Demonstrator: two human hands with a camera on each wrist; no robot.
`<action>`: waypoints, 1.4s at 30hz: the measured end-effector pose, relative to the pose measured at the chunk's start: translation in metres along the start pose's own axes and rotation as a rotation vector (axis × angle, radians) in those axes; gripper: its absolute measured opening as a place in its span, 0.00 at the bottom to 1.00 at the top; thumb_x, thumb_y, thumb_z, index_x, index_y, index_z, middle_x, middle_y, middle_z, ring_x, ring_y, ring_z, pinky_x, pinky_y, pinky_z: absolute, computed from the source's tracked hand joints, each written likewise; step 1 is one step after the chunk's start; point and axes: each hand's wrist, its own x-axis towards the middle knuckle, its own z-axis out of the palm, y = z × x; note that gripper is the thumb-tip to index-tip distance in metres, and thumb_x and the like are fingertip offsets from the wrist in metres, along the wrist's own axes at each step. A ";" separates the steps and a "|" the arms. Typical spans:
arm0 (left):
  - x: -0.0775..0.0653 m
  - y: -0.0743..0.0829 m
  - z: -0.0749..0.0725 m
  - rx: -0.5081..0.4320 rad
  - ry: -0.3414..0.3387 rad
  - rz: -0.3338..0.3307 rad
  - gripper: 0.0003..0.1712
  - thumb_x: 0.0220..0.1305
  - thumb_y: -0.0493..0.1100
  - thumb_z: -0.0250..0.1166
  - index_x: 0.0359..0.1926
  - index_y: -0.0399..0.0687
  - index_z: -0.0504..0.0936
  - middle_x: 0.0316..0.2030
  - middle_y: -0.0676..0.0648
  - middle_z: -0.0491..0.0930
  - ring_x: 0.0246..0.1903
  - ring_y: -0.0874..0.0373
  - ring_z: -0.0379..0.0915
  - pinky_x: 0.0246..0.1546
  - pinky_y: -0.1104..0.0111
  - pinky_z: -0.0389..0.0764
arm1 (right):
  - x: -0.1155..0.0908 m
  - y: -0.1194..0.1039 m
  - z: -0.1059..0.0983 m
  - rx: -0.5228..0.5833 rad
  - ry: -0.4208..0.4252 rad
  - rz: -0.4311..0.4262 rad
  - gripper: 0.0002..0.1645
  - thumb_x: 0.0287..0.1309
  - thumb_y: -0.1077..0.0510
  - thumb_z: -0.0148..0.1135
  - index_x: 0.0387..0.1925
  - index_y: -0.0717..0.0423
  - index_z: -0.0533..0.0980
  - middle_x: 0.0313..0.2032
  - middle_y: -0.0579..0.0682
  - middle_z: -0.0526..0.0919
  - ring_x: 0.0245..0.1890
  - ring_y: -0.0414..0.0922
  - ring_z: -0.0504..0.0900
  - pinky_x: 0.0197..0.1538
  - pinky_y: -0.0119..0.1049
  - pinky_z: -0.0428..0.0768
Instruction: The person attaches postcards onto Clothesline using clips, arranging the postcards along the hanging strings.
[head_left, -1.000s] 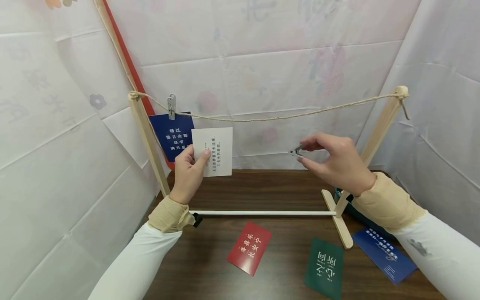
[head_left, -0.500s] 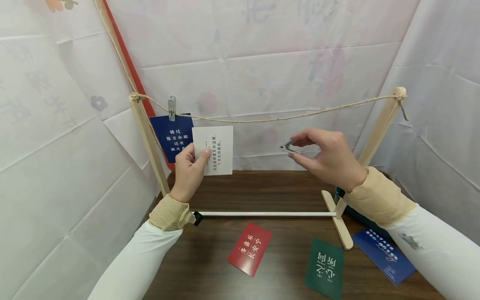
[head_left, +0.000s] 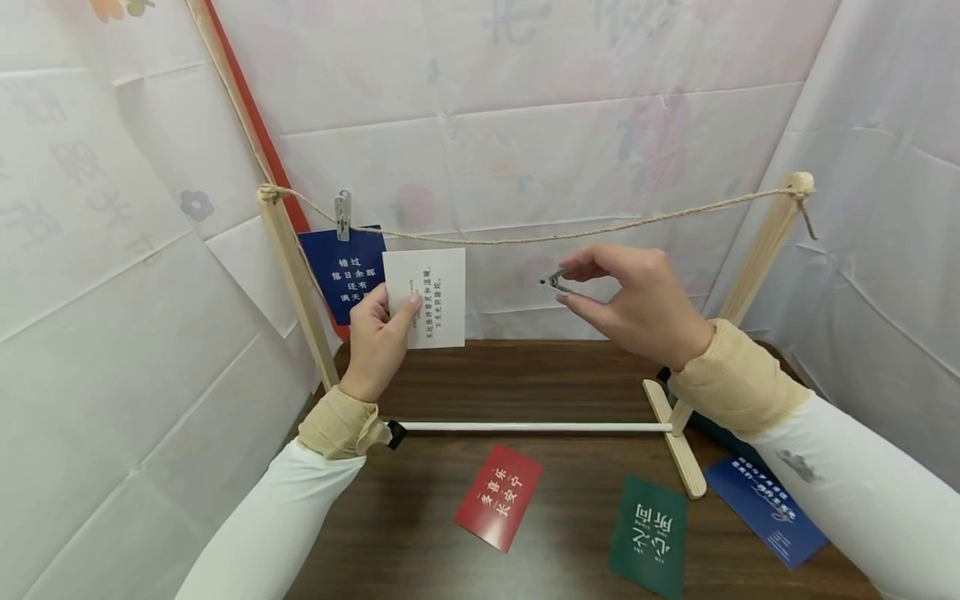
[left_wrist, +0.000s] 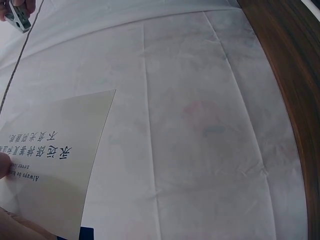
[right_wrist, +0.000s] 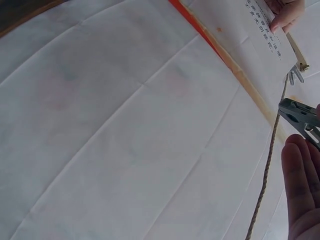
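White sleeves cover both arms; the left sleeve (head_left: 273, 525) looks plain, the right sleeve (head_left: 855, 492) bears a smudgy grey mark (head_left: 797, 464). Wrinkled beige bands wrap the wrists: the left band (head_left: 336, 423) puckers beside a small black block (head_left: 396, 434), the right band (head_left: 738, 379) is broad. The left hand (head_left: 381, 342) and right hand (head_left: 637, 304) are bare.

Dark-lettered white card (head_left: 438, 296), grey clip (right_wrist: 299, 112), tan rope (head_left: 517, 242), pale-lettered red card (head_left: 499, 497), white-lettered green card (head_left: 648, 537)

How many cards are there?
5. One blue card hangs from the rope, the left hand holds a white card, and a red card, a green card and a second blue card lie on the table. Others could be hidden behind the right sleeve.
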 end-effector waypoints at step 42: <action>0.003 0.003 0.003 -0.028 -0.013 0.007 0.12 0.67 0.34 0.57 0.47 0.28 0.78 0.37 0.34 0.83 0.34 0.41 0.82 0.30 0.57 0.82 | 0.048 -0.008 0.030 0.034 0.042 -0.073 0.11 0.41 0.64 0.77 0.29 0.55 0.81 0.30 0.44 0.86 0.32 0.38 0.83 0.39 0.32 0.78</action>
